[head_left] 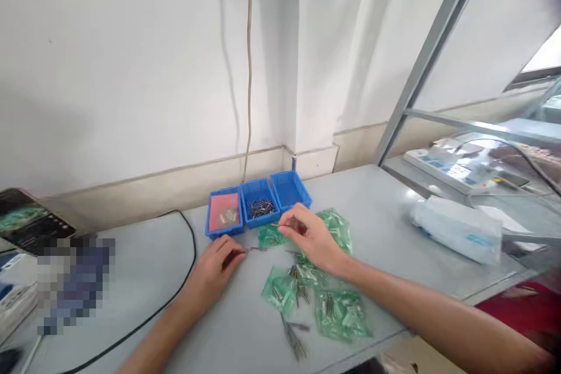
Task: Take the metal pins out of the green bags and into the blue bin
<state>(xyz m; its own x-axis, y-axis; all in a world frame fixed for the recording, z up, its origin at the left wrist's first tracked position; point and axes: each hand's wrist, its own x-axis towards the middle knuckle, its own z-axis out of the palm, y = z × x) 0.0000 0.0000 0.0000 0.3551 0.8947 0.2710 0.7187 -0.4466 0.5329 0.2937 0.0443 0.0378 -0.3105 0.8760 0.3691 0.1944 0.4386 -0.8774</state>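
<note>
My left hand [218,263] pinches a thin metal piece [255,249] just in front of the blue bins. Over the green bags, my right hand [309,235] holds a small thin gold-coloured piece [279,225] between thumb and fingers. The left blue bin [211,232] has a pink sheet and a clear bag in it. Many small metal pieces [262,208] lie in the middle bin. Green plastic bags with metal parts [344,314] lie around and below my right hand. Loose metal pieces [294,339] rest nearer the table's front edge.
A right-hand blue bin [290,188] stands against its neighbour. A black cable [193,245] curves across the grey table [144,263]. At the left are a phone-like screen [33,219] and a blurred-out item. A white plastic package [458,228] lies right, beside a metal frame [432,49].
</note>
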